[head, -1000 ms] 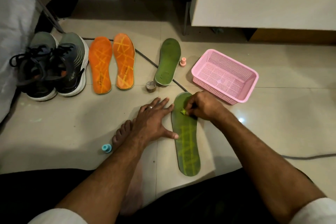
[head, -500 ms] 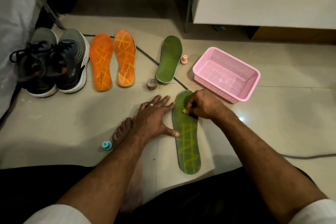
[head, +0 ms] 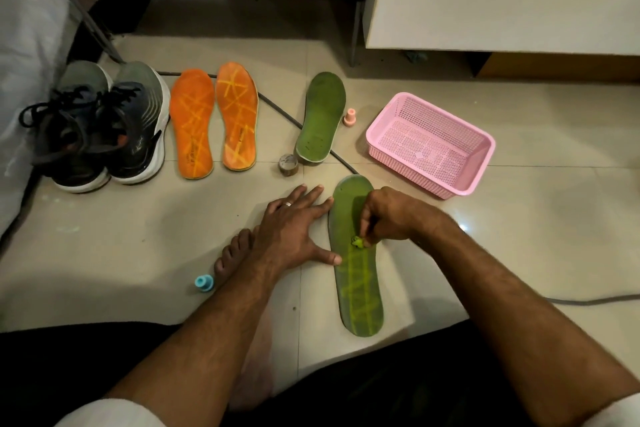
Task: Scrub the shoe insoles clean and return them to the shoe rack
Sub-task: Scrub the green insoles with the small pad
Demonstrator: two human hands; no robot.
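Pale floor tiles (head: 104, 253) carry the near green insole (head: 356, 288), lying flat. Left hand (head: 294, 229) is spread beside it, thumb on its edge; right hand (head: 388, 215) pinches a small yellow scrubber (head: 357, 241) onto it. Insole seems thin, light and bendy, so better to pin it flat and lift it by the edges.

We see dim, warm indoor light. A bright glare spot sits on the floor tile (head: 462, 227) just right of the gripping right hand (head: 388, 215). Soft shadows fall nearer us; edges bow and darken.
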